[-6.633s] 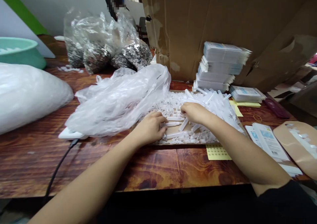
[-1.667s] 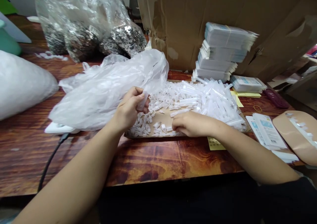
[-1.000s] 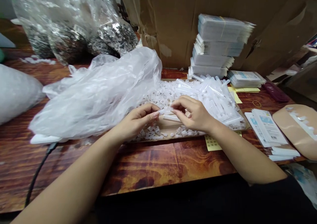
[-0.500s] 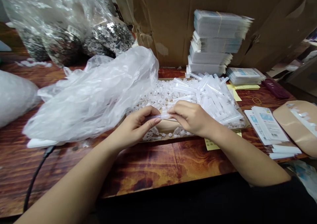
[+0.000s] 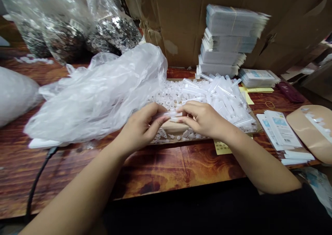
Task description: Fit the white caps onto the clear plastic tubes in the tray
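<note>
Over a shallow cardboard tray point(image 5: 178, 141), my left hand point(image 5: 144, 126) and my right hand point(image 5: 203, 119) face each other with fingertips pinched. Between them lies a small clear plastic tube point(image 5: 173, 114), held level at both ends. Part of it is hidden by the fingers, and whether a cap sits on it is too small to tell. Beneath and behind the hands, small translucent plastic caps point(image 5: 171, 93) are heaped in the tray. A pile of clear plastic tubes point(image 5: 223, 98) fills its right side.
A crumpled plastic bag point(image 5: 98, 96) lies at the left, with bags of silvery pieces point(image 5: 116, 32) behind. Stacked printed cards point(image 5: 233, 24) stand against a large cardboard sheet point(image 5: 178, 27). Loose cards point(image 5: 280, 129) and a beige curved piece point(image 5: 308, 138) lie at the right.
Both hands have shifted slightly, and the fingers of my right hand are a little more spread around the tube. The camera view has also moved a little.
</note>
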Motion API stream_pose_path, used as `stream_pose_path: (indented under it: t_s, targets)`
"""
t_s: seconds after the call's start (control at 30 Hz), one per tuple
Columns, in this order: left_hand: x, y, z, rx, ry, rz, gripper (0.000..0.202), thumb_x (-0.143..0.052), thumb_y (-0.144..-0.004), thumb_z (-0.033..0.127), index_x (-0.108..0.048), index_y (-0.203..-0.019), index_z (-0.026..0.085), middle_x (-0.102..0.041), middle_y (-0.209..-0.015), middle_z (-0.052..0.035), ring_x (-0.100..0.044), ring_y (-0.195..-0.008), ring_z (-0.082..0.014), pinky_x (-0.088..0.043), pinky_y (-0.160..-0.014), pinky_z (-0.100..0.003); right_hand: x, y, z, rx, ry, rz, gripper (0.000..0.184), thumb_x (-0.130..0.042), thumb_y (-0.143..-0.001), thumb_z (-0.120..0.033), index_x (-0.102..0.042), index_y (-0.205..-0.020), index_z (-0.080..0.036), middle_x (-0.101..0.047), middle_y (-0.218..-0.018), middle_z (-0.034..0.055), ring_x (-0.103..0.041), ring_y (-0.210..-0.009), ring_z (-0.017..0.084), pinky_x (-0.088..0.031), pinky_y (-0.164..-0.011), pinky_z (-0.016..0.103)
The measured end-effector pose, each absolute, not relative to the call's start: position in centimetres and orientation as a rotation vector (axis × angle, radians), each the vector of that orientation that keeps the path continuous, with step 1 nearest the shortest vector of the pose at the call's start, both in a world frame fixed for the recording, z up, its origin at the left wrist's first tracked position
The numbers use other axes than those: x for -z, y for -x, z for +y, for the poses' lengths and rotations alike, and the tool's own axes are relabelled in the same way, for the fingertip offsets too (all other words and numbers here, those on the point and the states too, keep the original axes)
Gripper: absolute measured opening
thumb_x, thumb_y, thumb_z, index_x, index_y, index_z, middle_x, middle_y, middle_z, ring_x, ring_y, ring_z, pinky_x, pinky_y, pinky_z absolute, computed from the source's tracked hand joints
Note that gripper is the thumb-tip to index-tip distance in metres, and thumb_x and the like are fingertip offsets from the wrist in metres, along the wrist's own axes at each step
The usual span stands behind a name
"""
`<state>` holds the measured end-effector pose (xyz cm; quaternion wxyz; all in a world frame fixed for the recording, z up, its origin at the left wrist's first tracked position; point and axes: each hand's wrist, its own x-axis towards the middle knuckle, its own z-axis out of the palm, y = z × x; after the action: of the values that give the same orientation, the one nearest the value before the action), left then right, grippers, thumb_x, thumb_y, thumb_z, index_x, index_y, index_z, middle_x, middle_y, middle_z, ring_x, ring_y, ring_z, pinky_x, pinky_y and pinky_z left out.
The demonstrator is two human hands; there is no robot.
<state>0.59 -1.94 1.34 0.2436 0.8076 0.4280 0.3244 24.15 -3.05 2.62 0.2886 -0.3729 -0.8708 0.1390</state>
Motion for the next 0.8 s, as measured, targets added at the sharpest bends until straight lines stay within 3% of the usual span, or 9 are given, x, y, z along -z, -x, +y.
stream_pose_path:
  t_s: [0.1, 0.2, 0.27, 0.37, 0.47, 0.53, 0.67, 0.8]
  targets:
    - [-0.7, 0.2, -0.3, -1.039, -1.930, 1.188, 0.028, -0.067, -0.087, 0.049, -0.062, -0.088, 0.022, -0.063, -0.079, -0.0029, -0.056, -0.073, -0.0187, -0.044, -0.068, -0.032, -3.3, -24.4, -3.3, -0.344, 1.071, -2.565, 0.021, -0.063, -0.095, -0.012, -0.074, -0.113, -0.017, -0.074, -0.107, 0.0092, -0.065, -0.097, 0.022, -0.049, -0.089, 0.036]
    - [-0.3, 1.0, 0.9, -1.164, -1.536, 1.100, 0.041, -0.081, -0.075, 0.055, -0.063, -0.087, 0.021, -0.062, -0.079, -0.0017, -0.052, -0.066, -0.0146, -0.042, -0.060, -0.028, -3.0, -23.6, -3.9, -0.321, 1.095, -2.874, 0.023, -0.059, -0.094, -0.003, -0.078, -0.097, -0.015, -0.073, -0.093, 0.0084, -0.063, -0.088, 0.021, -0.048, -0.085, 0.035]
    - [-0.2, 1.3, 1.1, -1.163, -1.359, 1.010, 0.046, -0.088, -0.069, 0.054, -0.065, -0.089, 0.020, -0.066, -0.082, -0.0024, -0.055, -0.066, -0.0131, -0.044, -0.061, -0.026, -2.4, -22.9, -4.2, -0.292, 1.099, -2.950, 0.027, -0.056, -0.093, 0.001, -0.078, -0.092, -0.013, -0.072, -0.090, 0.0093, -0.062, -0.088, 0.020, -0.048, -0.083, 0.034]
    - [-0.2, 1.3, 0.9, -1.086, -1.261, 0.899, 0.048, -0.092, -0.068, 0.052, -0.067, -0.093, 0.019, -0.073, -0.084, -0.0046, -0.064, -0.069, -0.0149, -0.049, -0.063, -0.026, -1.4, -22.5, -3.8, -0.329, 1.086, -2.835, 0.027, -0.056, -0.093, 0.001, -0.078, -0.098, -0.014, -0.071, -0.095, 0.0096, -0.061, -0.092, 0.020, -0.050, -0.082, 0.034]
    - [-0.2, 1.0, 0.5, -0.980, -1.244, 0.813, 0.047, -0.092, -0.071, 0.051, -0.068, -0.094, 0.019, -0.074, -0.085, -0.0053, -0.066, -0.068, -0.0153, -0.049, -0.058, -0.025, -0.8, -23.2, -2.5, -0.668, 1.080, -2.371, 0.019, -0.061, -0.096, -0.010, -0.074, -0.107, -0.019, -0.070, -0.101, 0.0071, -0.063, -0.091, 0.018, -0.055, -0.080, 0.035]
    - [-0.2, 0.7, 0.2, -0.912, -1.248, 0.758, 0.044, -0.091, -0.074, 0.050, -0.068, -0.093, 0.018, -0.074, -0.084, -0.0045, -0.059, -0.061, -0.0114, -0.045, -0.052, -0.022, -0.7, -23.8, -1.6, -0.961, 1.010, -1.912, 0.010, -0.067, -0.097, -0.025, -0.069, -0.105, -0.020, -0.071, -0.099, 0.0043, -0.067, -0.086, 0.016, -0.059, -0.078, 0.034]
    - [-0.3, 0.2, -0.3, -0.826, -1.270, 0.700, 0.039, -0.087, -0.079, 0.049, -0.068, -0.089, 0.017, -0.066, -0.071, -0.0004, -0.039, -0.048, -0.0043, -0.032, -0.044, -0.019, -0.8, -24.0, -0.8, -1.288, 0.805, -1.349, 0.040, -0.086, -0.080, -0.051, -0.061, -0.094, -0.022, -0.073, -0.087, -0.0012, -0.073, -0.080, 0.015, -0.064, -0.075, 0.031]
    - [-0.8, 0.0, -0.8, -0.793, -1.276, 0.697, 0.040, -0.086, -0.079, 0.051, -0.068, -0.090, 0.017, -0.063, -0.069, 0.0013, -0.035, -0.045, -0.0032, -0.026, -0.043, -0.020, -0.9, -23.1, -1.4, -1.251, 0.793, -1.340, 0.042, -0.093, -0.072, -0.049, -0.067, -0.093, -0.022, -0.075, -0.087, -0.0014, -0.075, -0.079, 0.014, -0.067, -0.079, 0.031]
